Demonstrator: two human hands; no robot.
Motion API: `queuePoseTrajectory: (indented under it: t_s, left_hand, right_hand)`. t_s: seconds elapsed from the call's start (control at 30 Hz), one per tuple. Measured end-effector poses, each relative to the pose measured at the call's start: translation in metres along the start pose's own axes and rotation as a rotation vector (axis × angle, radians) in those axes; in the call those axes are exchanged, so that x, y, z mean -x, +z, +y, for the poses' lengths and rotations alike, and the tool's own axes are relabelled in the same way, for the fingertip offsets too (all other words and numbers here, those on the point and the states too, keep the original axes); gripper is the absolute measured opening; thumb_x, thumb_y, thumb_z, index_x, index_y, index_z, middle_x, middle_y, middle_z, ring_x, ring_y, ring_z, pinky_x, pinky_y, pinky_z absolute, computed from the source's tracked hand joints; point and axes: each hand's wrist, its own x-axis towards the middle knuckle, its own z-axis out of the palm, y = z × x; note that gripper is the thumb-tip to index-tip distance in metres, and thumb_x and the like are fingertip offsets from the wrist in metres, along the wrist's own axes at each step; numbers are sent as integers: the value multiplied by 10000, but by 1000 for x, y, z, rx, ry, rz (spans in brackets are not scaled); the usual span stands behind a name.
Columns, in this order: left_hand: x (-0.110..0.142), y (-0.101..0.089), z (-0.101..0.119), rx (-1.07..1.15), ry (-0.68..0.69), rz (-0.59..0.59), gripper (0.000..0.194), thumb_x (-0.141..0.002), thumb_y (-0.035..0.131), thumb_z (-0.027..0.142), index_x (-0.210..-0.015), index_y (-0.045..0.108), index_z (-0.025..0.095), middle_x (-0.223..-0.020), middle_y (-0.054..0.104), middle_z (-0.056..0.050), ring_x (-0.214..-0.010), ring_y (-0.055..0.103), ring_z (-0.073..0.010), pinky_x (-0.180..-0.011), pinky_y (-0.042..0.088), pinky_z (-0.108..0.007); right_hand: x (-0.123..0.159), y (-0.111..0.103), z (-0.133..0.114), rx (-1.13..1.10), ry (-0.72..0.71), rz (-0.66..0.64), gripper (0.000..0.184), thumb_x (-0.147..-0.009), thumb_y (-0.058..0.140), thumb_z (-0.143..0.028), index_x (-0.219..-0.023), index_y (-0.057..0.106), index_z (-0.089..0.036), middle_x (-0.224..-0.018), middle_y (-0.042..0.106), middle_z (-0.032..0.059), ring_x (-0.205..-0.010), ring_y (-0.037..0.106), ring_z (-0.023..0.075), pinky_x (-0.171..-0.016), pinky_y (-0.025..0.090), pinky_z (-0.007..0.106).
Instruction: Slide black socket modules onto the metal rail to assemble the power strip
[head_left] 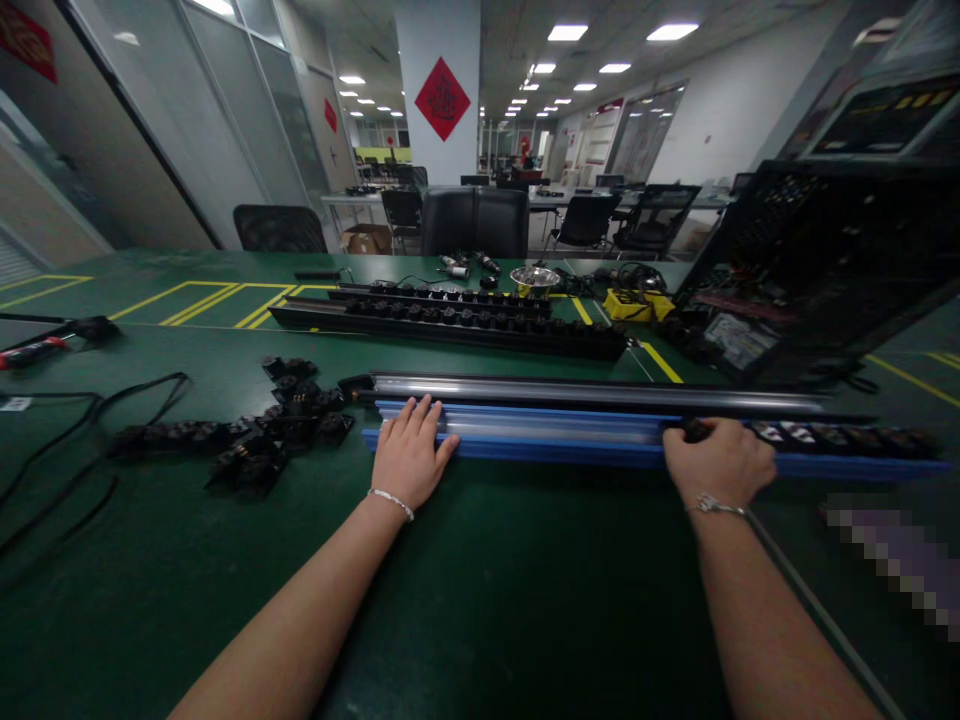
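A long blue channel-shaped rail [555,432] lies lengthwise across the green table in front of me. My left hand [411,450] rests on its left end, fingers spread over the channel and thumb stretched along the near wall. Farther right, my right hand [718,462] is closed around a small black socket module [694,430] at the rail's channel; most of it is hidden by my fingers. A row of socket modules [855,438] sits in the channel to the right of that hand. Loose black socket modules [300,395] lie piled off the rail's left end.
A black rail [600,390] lies just behind the blue one. Farther back are black strips filled with sockets [450,318], a metal bowl [534,278] and a yellow object [637,305]. An open dark case [817,270] stands at right. Black cables [97,410] trail at left.
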Motion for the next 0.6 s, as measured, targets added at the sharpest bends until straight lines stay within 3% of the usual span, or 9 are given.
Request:
queuePoseTrajectory:
  t_s: [0.2,0.6]
  left_hand:
    - [0,1,0,3,-2,7,572,-910,287,502,-1369,419,188,-1446,408,-69,-1351,320,-249,-1048,318,-432]
    - [0,1,0,6,-13,-2,572,-907,289,505,-1373,413,196,-1450,402,-67,-1351,319,-250,-1043,321,-439]
  right_hand:
    - [1,-5,-9,15,12,-67,322,-636,524,-370,-851,609,-145,-835,585,149,-848,488,315,-724,364,437]
    - [6,-7,-17,-22,-58,-61,261,-646,535,-373,-803,580,-169,-773,566,112,-806,487,282,-707,358,406]
